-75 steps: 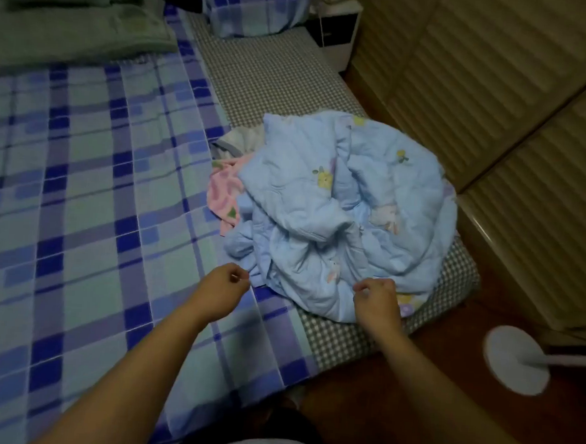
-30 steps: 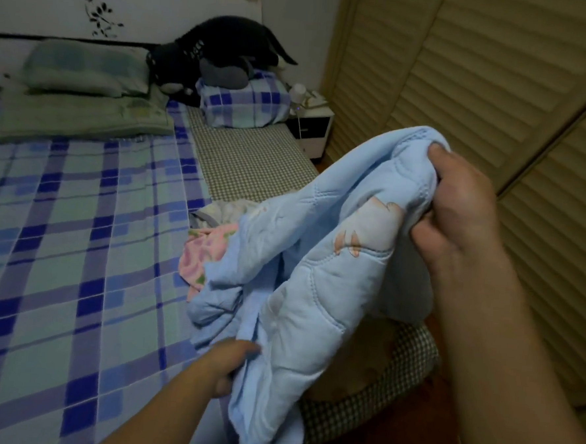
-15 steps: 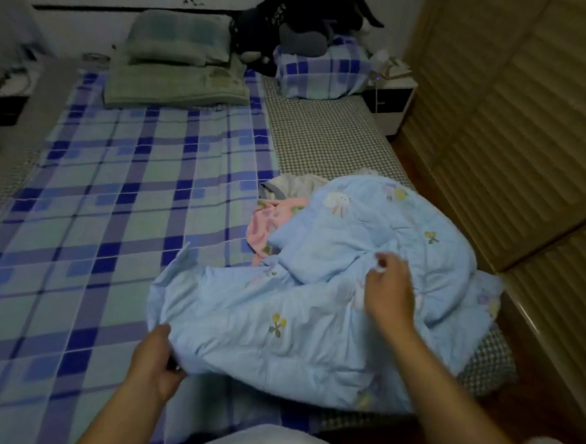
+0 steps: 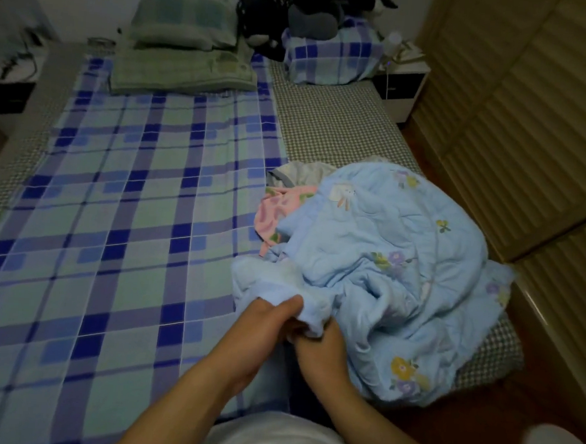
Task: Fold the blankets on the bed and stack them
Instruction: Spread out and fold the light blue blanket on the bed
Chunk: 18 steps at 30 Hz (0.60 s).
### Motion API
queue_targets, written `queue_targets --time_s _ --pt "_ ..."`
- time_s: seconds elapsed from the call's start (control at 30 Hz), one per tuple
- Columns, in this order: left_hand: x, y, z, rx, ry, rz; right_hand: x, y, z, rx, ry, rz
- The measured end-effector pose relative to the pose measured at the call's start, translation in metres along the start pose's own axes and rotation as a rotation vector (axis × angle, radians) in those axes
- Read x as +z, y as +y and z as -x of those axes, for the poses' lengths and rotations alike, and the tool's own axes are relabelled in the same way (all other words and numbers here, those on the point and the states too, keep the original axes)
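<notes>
Left hand (image 4: 264, 326): reached forward, fingers curled, gripped the blue blanket (image 4: 395, 272) edge.
Right hand (image 4: 321, 350): just beside it, also gripped this edge.
Blue blanket: crumpled on the bed (image 4: 114, 211), mostly right of both hands.

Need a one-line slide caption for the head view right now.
Both hands, left and right, grip one edge of the crumpled blue blanket on the bed.

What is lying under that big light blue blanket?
A pink patterned cloth and a whitish cloth poke out from under the light blue blanket. How far they reach beneath is hidden.
</notes>
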State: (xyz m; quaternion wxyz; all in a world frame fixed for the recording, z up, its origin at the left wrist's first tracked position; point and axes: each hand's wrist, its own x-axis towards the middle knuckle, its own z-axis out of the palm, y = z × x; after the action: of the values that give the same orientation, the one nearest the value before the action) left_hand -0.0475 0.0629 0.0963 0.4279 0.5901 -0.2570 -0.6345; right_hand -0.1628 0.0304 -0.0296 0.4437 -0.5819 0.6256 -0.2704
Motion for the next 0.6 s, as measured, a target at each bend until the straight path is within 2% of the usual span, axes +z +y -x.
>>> queue_targets --time_s 0.07,0.13,0.23,0.37,0.43,0.5,0.6 --pt "0.007 0.009 0.007 0.055 -0.084 -0.081 -0.025 0.004 -0.005 0.02 0.227 0.012" --pt "0.008 0.019 0.015 0.13 -0.114 -0.154 -0.059 0.013 -0.015 -0.057 0.475 0.11" --pt "0.005 0.032 0.022 0.219 -0.037 -0.11 -0.109 0.029 -0.038 -0.018 0.725 0.274" --pt "-0.01 0.046 0.013 0.322 0.186 0.116 -0.175 0.033 -0.058 0.183 0.903 0.4" --pt "-0.023 0.057 0.006 0.348 0.292 0.255 -0.208 0.028 -0.068 0.188 0.988 0.421" --pt "-0.044 0.066 -0.008 0.296 0.459 0.396 -0.237 0.018 -0.081 0.177 1.076 0.413" --pt "-0.094 0.065 -0.036 0.217 0.686 0.646 -0.273 0.011 -0.096 0.239 1.184 0.259"
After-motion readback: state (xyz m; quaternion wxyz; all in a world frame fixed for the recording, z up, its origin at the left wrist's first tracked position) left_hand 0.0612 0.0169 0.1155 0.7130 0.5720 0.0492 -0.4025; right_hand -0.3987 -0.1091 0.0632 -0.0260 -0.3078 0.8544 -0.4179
